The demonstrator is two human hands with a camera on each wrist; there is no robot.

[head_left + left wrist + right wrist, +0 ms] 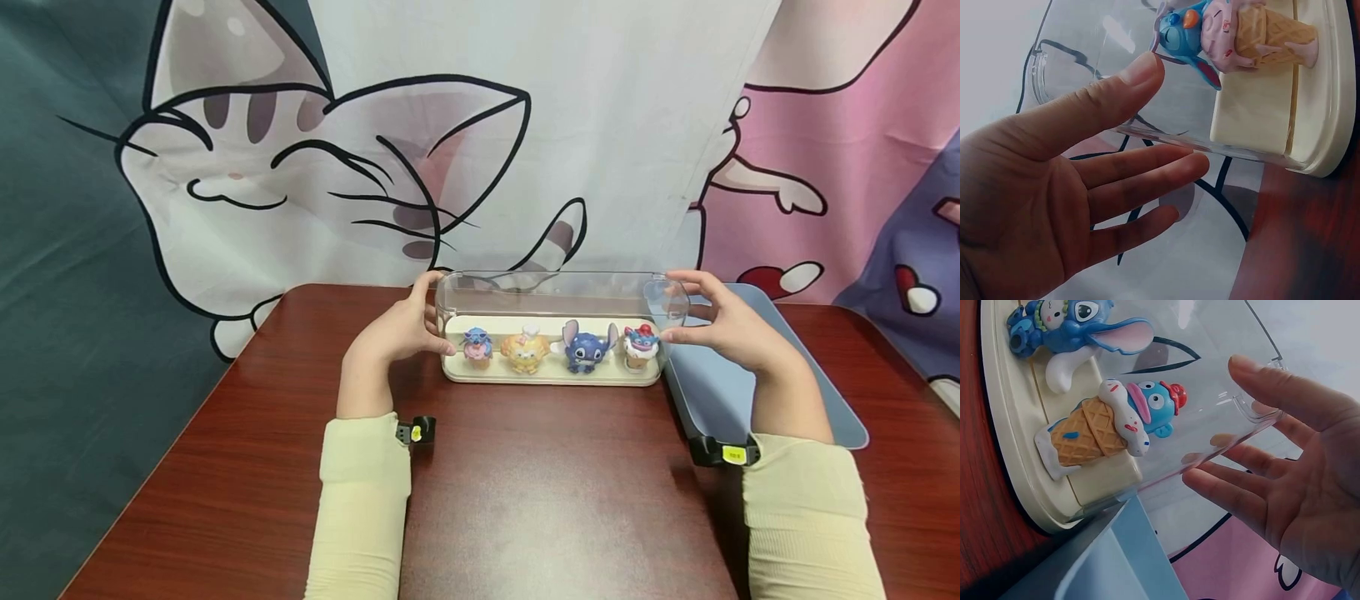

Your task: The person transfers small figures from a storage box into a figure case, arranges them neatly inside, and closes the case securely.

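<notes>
A clear plastic cover (555, 292) stands over a cream base (555, 379), with several small cartoon figurines showing through its front. My left hand (401, 329) holds the cover's left end, thumb at the front and index finger up at the back corner. Its thumb (1100, 106) lies near a blue figurine in a pink ice-cream cone (1222, 31). At the other end my right hand (720, 321) holds the cover the same way, its thumb (1291, 387) by the upper corner. Closest to it is a figurine in a waffle cone (1094, 431); a blue big-eared figurine (587, 348) stands beside that one.
A blue-grey tray (817, 400) lies at the right, partly under my right forearm. The case sits near the back of the dark red-brown wooden table (555, 500). Behind hangs a cloth with a cartoon cat (232, 183); a yellow figurine (525, 352) stands mid-left in the case.
</notes>
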